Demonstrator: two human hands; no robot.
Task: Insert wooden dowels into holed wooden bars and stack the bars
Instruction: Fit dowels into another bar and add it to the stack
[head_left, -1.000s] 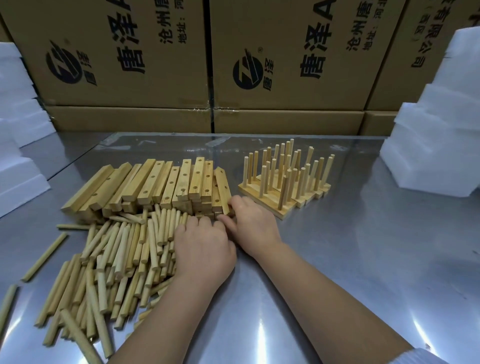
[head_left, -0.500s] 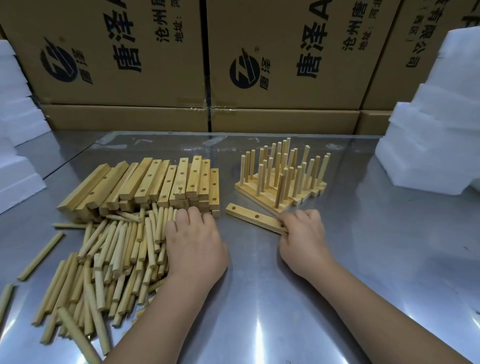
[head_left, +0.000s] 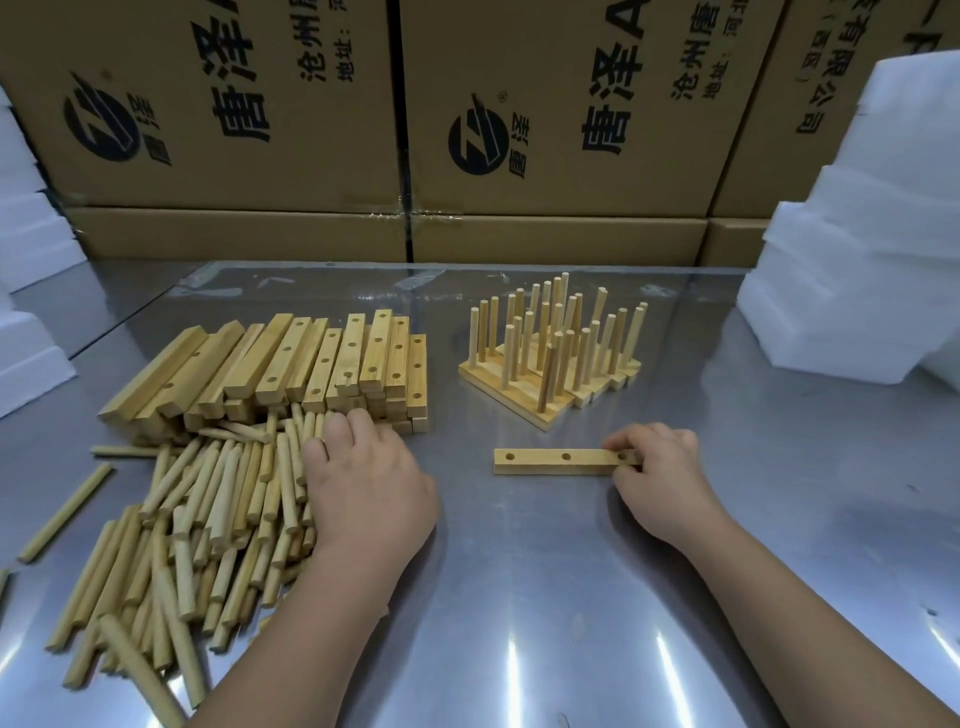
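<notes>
Right hand: we see its fingers pinching the right end of the three-hole bar, which lies flat on the steel table.
Left hand: palm down on the loose dowels; we cannot tell whether it grips any.
Unfilled bars: piled behind the dowels.
Dowelled bars: just beyond the held bar.

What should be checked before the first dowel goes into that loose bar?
1. The bar lies flat on the table, holes up: ok.
2. Its three holes are empty: ok.
3. The right hand holds the bar's end: ok.
4. The left hand rests on the dowel pile: ok.
5. A dowel is gripped in the left hand: cannot tell.
</notes>
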